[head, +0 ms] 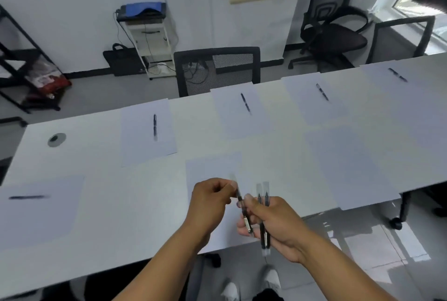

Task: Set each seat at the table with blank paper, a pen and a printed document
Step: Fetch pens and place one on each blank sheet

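Five pens are seen lying on sheets of blank paper across the white table point(101, 216), taken from left to right: one pen point(27, 197) lies crosswise on the near-left sheet point(41, 216), a second pen point(154, 126) rests on the far sheet point(145, 143) beyond it, a third pen point(246, 103) sits on the sheet in front of the mesh chair point(217, 68), and two more – a fourth pen point(322, 92) and a fifth pen point(398, 75) – lie on sheets further right. Near the front edge, an empty sheet point(212, 167) is placed just beyond the hands. The left hand point(209, 200) is curled, its fingertips pinching the capped end of a loose pen point(243, 206). The right hand point(278, 223) is closed round a bundle of pens point(263, 218), caps pointing away; the loose pen is still touched by its fingers. A bare sheet point(358, 167) lies to the right – no printed document can be made out
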The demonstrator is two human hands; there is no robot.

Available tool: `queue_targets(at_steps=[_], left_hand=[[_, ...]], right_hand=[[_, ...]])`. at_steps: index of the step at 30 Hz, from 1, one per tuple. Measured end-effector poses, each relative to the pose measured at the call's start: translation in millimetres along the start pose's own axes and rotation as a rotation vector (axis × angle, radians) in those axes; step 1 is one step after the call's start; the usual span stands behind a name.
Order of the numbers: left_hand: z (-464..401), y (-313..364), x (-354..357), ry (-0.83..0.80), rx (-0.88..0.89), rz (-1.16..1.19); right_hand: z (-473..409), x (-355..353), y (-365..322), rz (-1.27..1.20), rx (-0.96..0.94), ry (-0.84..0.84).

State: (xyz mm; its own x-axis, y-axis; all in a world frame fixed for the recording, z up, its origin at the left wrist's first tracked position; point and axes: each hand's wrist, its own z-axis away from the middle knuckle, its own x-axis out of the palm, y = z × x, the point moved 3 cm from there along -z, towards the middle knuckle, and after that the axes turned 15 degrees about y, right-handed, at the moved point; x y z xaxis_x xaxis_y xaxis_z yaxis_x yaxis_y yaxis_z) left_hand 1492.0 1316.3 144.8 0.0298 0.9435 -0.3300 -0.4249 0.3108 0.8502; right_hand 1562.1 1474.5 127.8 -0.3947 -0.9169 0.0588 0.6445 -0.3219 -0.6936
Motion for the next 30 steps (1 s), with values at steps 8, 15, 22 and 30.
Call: queue_targets(at_steps=[8, 15, 22, 30], left_hand=[[-50, -44, 12, 0.178, -0.094, -0.199], [-88, -76, 18, 0.284, -0.119, -0.401], [-116, -96, 17, 0.338, -0.192, -0.564], [-125, -111, 14, 0.326, -0.190, -0.544]], right_hand=[[-78, -7, 7, 0.038, 0.086, -0.016], [-95, -10, 28, 0.098, 0.145, -0.062], [-103, -17, 43, 0.135, 0.183, -0.060], [-109, -7, 44, 0.158, 0.188, -0.071]])
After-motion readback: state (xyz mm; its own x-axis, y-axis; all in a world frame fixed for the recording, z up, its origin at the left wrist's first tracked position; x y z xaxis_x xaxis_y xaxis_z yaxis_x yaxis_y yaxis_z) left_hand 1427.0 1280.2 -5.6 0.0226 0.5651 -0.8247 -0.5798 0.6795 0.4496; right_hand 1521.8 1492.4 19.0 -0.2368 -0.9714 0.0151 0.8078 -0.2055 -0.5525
